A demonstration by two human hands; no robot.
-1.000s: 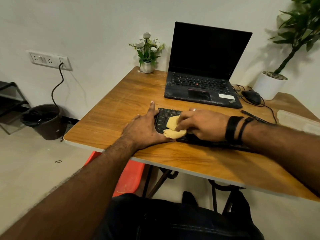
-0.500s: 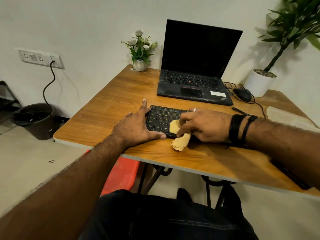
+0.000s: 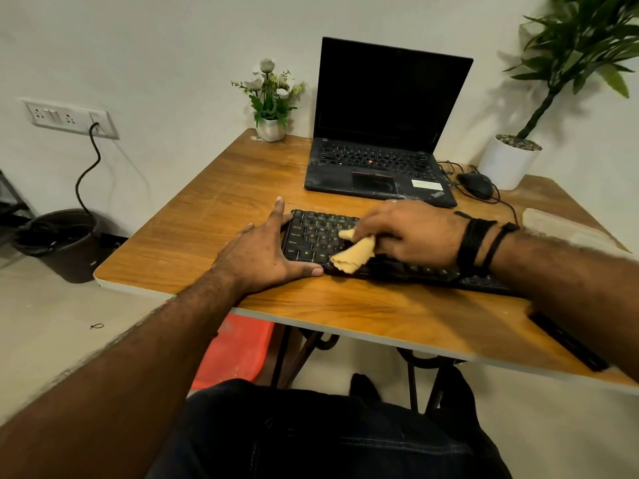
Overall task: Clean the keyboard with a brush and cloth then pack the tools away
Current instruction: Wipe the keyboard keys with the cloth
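Black slim keyboard (image 3: 313,236) lies flat near the front edge of the wooden surface (image 3: 221,209), long axis running left to right across my view; its right part is hidden under my right forearm. Yellow crumpled cloth (image 3: 356,252) sits on the keys around the middle-left, pinched under my right hand (image 3: 411,233), fingers curled over it. Hand looks motion-blurred, so I judge a wipe is in progress. My left hand (image 3: 266,254) is spread flat, thumb along the keyboard's near edge, index finger along its left end, bracing it. Uncleaned keys lie both sides of the cloth; the right hand is the nearer one to work along that axis. No brush that I can pick out. Behind: open black laptop (image 3: 380,160), black mouse (image 3: 476,184), small white flower pot (image 3: 271,127).
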